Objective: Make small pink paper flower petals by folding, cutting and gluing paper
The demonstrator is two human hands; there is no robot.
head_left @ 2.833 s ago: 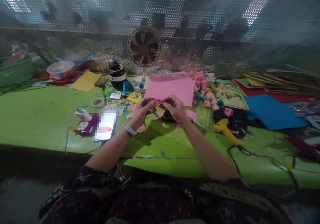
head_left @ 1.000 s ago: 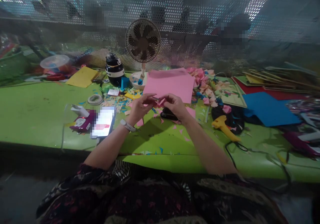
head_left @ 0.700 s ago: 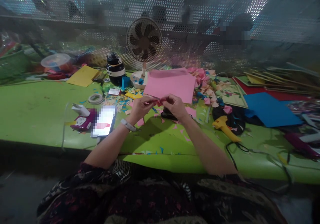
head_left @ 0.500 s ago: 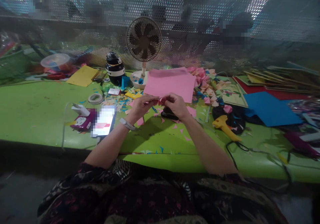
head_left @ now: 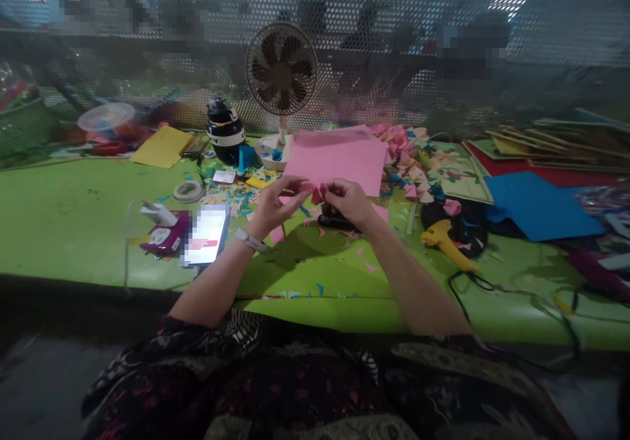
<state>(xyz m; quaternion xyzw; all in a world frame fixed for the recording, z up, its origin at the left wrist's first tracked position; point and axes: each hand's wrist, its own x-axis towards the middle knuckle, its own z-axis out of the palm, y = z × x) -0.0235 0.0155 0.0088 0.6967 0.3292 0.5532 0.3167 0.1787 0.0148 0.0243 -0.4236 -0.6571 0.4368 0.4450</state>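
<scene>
Between my two hands is a small folded piece of pink paper (head_left: 317, 195), held just above the table in front of the large pink sheet. My right hand (head_left: 350, 202) pinches its right side between thumb and fingertips. On the other side, my left hand (head_left: 275, 205) has its thumb and fingertips at the paper's left edge, gripping it lightly. A black tool (head_left: 336, 221), partly hidden and too dark to name, lies under my right hand. Behind my hands the large pink paper sheet (head_left: 335, 161) leans near the fan (head_left: 281, 69). Pink scraps (head_left: 277, 234) lie about.
Left of me are a lit phone (head_left: 205, 235), a purple socket block (head_left: 165, 235) and a tape roll (head_left: 188, 191). A black jug (head_left: 225, 135) stands behind. At right lie folded paper pieces (head_left: 401, 148), a yellow glue gun (head_left: 449, 243) with its cord, and blue paper (head_left: 539, 204).
The pink piece has turned between my fingers and shows more folded shape. My left thumb and fingers have spread slightly. The view has shifted a little.
</scene>
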